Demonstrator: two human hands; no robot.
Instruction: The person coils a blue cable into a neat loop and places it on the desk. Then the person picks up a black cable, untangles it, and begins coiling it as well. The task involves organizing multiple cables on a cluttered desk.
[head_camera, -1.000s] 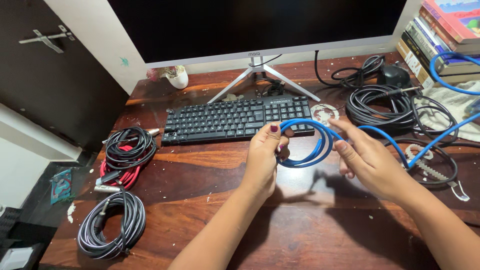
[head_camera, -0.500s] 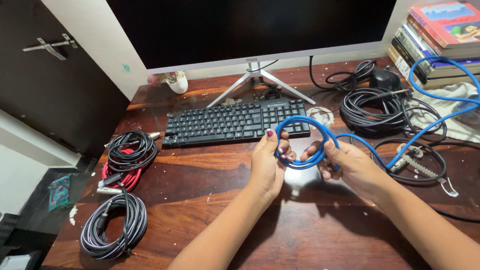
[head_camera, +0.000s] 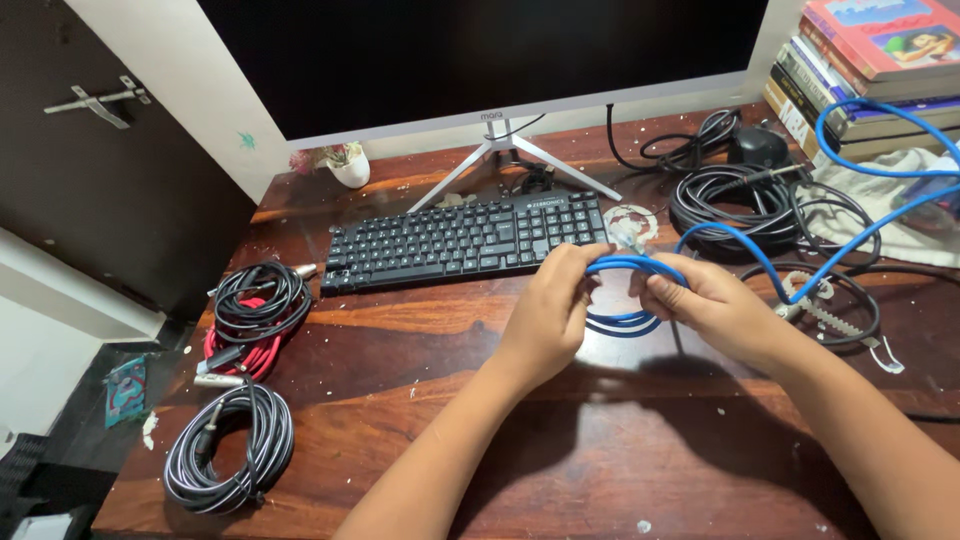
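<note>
Two hands on one blue cable (head_camera: 625, 295), head view only. Your left hand (head_camera: 548, 318) closed round coil's left side; your right hand (head_camera: 712, 305) closed round its right side, just apart. Coil held above counter (head_camera: 560, 440), in front of keyboard (head_camera: 465, 240). Loose tail leaves right hand, running up-right over black cable coils (head_camera: 740, 205) toward books (head_camera: 860, 60). Right hand nearer tail.
</note>
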